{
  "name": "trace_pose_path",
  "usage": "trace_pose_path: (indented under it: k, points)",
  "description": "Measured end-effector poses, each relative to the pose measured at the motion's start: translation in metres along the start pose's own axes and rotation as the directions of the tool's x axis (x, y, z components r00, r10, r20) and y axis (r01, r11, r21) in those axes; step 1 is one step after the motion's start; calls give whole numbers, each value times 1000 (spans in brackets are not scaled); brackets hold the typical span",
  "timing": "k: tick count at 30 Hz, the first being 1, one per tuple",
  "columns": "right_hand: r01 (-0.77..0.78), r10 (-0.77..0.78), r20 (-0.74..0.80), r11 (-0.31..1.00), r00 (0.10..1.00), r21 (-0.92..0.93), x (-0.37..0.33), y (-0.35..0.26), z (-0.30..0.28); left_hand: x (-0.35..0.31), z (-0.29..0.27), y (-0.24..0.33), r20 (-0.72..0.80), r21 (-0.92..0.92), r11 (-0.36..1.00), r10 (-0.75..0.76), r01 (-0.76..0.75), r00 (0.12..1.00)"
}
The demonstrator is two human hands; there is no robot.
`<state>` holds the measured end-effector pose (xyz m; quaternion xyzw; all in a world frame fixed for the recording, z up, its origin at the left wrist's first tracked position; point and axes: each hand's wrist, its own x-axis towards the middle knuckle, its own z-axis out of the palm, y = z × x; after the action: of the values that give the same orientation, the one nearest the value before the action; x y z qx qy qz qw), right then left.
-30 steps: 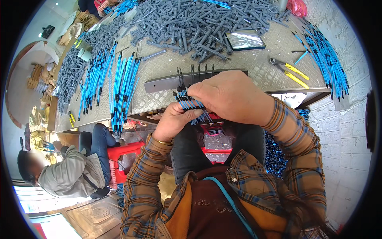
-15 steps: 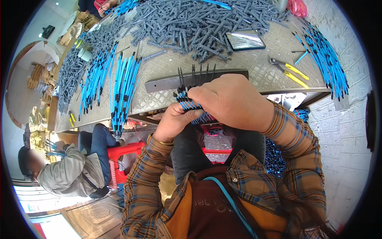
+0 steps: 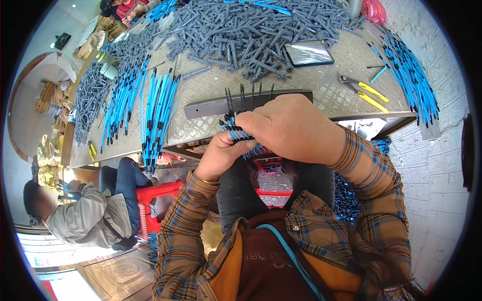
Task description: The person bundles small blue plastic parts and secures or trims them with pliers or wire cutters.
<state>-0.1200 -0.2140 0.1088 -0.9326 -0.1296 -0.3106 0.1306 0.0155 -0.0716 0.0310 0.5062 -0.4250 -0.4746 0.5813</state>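
Note:
A bundle of thin blue sticks with black tips (image 3: 236, 131) lies in my left hand (image 3: 220, 154), its thumb pressed along the bundle's near side. My right hand (image 3: 288, 128) is closed at the bundle's right side, thumb and fingers pinched together. Whatever its fingertips grip is hidden behind the hand. Just beyond both hands, a dark metal bar (image 3: 201, 110) runs along the table's near edge. Several slim black pins (image 3: 242, 95) stand up in front of it, their lower ends hidden by my hands.
Grey plastic plugs (image 3: 241, 35) are heaped at the back. Blue sticks lie in bunches at the left (image 3: 159, 115) and right (image 3: 409, 75). Yellow-handled pliers (image 3: 369, 93) and a dark framed flat panel (image 3: 309, 53) rest on the table (image 3: 321, 80). Another person (image 3: 90, 205) sits at the left.
Both hands stay almost in the same place, the bundle still between them. At the far upper left, another person has come further into view.

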Motion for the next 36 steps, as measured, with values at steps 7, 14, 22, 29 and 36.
trace_pose_path:
  k: [7, 14, 22, 29, 36]
  points:
    - [11, -11, -4, 1000, 1000, -12, 1, 6, 2, 3, -1, -2, -13, -7, 1000, -19, 19, 1000]
    - [36, -35, 15, 997, 999, -70, 9, 1, -3, 2, -1, 0, 13, 175, 984, 28, -30, 1000]
    - [-56, 61, 51, 994, 997, -97, 16, -12, 4, -1, 3, -2, -9, 163, 985, 66, -64, 998]
    - [-106, 108, -77, 994, 991, 29, 22, -6, 20, -2, 10, 0, -135, 101, 994, 52, -39, 990]
    - [-80, 83, -66, 996, 994, 50, 29, 0, 25, -1, 8, 3, -177, 28, 997, 74, -71, 981]
